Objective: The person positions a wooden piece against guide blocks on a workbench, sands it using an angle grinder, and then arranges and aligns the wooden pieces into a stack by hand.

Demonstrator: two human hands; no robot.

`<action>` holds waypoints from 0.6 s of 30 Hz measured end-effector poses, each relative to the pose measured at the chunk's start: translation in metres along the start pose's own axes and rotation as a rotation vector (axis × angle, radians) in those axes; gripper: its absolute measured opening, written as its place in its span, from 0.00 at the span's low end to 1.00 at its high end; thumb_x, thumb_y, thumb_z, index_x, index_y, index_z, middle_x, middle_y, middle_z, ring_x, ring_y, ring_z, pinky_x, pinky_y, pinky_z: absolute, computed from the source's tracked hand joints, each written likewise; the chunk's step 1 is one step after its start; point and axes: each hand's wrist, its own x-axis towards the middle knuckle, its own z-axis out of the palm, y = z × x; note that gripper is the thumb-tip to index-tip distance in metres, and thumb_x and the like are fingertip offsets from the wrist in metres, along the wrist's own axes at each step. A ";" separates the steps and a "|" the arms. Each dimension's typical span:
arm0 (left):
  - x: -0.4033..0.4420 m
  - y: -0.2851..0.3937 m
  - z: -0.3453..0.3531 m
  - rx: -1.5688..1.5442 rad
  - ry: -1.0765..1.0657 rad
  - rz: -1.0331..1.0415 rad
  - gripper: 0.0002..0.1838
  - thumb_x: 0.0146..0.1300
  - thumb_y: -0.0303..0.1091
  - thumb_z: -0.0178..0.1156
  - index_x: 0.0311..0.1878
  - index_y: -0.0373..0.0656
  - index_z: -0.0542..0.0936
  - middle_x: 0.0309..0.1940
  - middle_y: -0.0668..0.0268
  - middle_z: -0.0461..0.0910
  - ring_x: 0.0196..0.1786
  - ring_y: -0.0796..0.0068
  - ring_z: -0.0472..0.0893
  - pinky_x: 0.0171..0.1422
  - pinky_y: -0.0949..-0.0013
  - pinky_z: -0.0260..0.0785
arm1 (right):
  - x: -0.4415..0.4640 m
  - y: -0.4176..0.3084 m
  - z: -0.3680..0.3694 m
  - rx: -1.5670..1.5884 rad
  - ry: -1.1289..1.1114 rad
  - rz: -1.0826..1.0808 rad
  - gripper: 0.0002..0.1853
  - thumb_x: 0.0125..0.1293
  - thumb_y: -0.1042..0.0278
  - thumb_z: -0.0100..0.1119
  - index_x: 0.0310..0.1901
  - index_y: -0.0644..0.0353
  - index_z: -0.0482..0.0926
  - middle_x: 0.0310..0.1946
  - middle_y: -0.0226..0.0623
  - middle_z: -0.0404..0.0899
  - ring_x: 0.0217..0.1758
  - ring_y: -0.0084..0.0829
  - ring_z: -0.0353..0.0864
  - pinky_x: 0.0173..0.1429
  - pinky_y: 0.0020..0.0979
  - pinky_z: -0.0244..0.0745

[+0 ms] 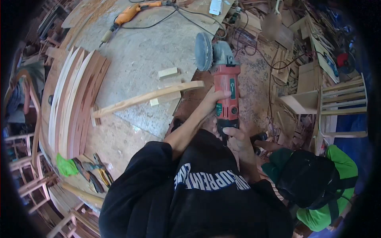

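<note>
Both my hands hold a red angle grinder (225, 77) in front of my body, its head pointing away from me. My left hand (212, 101) wraps round the red middle of the body. Farther back, my right hand (235, 135) grips the black rear end. A round, dusty grey disc (204, 51) is fitted at the head, beside the workbench edge and apart from the wood. Left of the grinder, a curved wooden strip (147, 99) lies across small wooden blocks (168, 72) on the workbench (139, 51).
Several curved wooden pieces (75, 103) stand together on the bench's left side. An orange power tool (127, 15) with a black cord lies at the far end. Pliers (102, 170) lie near left. Another person (313, 180) is at the right, by a slatted wooden frame (344, 105).
</note>
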 end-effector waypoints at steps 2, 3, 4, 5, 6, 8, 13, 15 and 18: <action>-0.003 0.007 0.017 -0.033 0.019 0.006 0.29 0.56 0.44 0.65 0.57 0.38 0.70 0.46 0.56 0.79 0.50 0.66 0.80 0.56 0.63 0.72 | -0.002 -0.004 0.016 -0.319 0.134 -0.187 0.44 0.53 0.69 0.69 0.69 0.64 0.56 0.55 0.48 0.72 0.57 0.42 0.76 0.60 0.36 0.73; -0.005 0.009 0.028 0.154 0.150 0.035 0.27 0.56 0.43 0.67 0.54 0.38 0.72 0.44 0.58 0.80 0.46 0.69 0.80 0.53 0.65 0.73 | -0.007 -0.001 0.021 -0.630 0.284 -0.387 0.43 0.54 0.71 0.68 0.69 0.65 0.55 0.56 0.51 0.72 0.58 0.44 0.76 0.60 0.38 0.73; -0.009 0.005 0.037 0.353 0.270 0.058 0.24 0.57 0.42 0.68 0.50 0.38 0.73 0.42 0.59 0.80 0.43 0.72 0.81 0.50 0.68 0.74 | -0.012 0.007 0.019 -0.610 0.282 -0.384 0.43 0.54 0.71 0.68 0.69 0.65 0.55 0.56 0.51 0.72 0.58 0.44 0.76 0.60 0.38 0.73; -0.011 -0.005 0.046 0.354 0.357 0.166 0.20 0.57 0.40 0.69 0.46 0.38 0.74 0.37 0.62 0.81 0.37 0.75 0.81 0.43 0.71 0.74 | -0.011 0.013 0.015 -0.830 0.371 -0.515 0.44 0.54 0.72 0.68 0.70 0.66 0.54 0.56 0.54 0.71 0.59 0.47 0.75 0.60 0.39 0.72; -0.012 -0.010 0.049 0.367 0.362 0.173 0.20 0.57 0.40 0.69 0.46 0.38 0.74 0.37 0.62 0.81 0.37 0.75 0.81 0.43 0.71 0.74 | -0.012 0.020 0.008 -1.055 0.455 -0.642 0.45 0.54 0.72 0.68 0.70 0.68 0.52 0.57 0.57 0.70 0.59 0.50 0.74 0.60 0.41 0.71; -0.022 -0.018 0.050 0.395 0.426 0.123 0.21 0.57 0.41 0.69 0.46 0.38 0.74 0.36 0.63 0.80 0.35 0.74 0.81 0.42 0.69 0.75 | -0.027 0.037 -0.003 -1.093 0.426 -0.641 0.48 0.54 0.71 0.68 0.72 0.68 0.49 0.59 0.62 0.68 0.60 0.55 0.72 0.62 0.43 0.69; -0.042 -0.022 0.053 0.198 0.362 -0.032 0.22 0.55 0.41 0.67 0.47 0.37 0.75 0.37 0.61 0.80 0.38 0.73 0.81 0.44 0.68 0.76 | -0.061 0.024 -0.026 -1.243 0.048 -0.676 0.54 0.50 0.67 0.73 0.74 0.67 0.46 0.58 0.65 0.69 0.59 0.56 0.75 0.58 0.41 0.73; -0.043 -0.028 0.051 0.159 0.341 -0.042 0.21 0.55 0.41 0.67 0.47 0.37 0.75 0.37 0.61 0.80 0.37 0.73 0.81 0.44 0.69 0.75 | -0.063 0.023 -0.029 -1.226 0.025 -0.635 0.55 0.49 0.67 0.74 0.74 0.67 0.46 0.57 0.65 0.70 0.58 0.56 0.76 0.57 0.41 0.74; -0.041 -0.030 0.046 0.186 0.382 -0.045 0.21 0.55 0.40 0.66 0.47 0.37 0.75 0.37 0.60 0.80 0.36 0.71 0.81 0.43 0.68 0.76 | -0.060 0.027 -0.032 -1.209 0.046 -0.559 0.54 0.49 0.68 0.73 0.74 0.67 0.47 0.56 0.64 0.72 0.57 0.55 0.77 0.57 0.40 0.75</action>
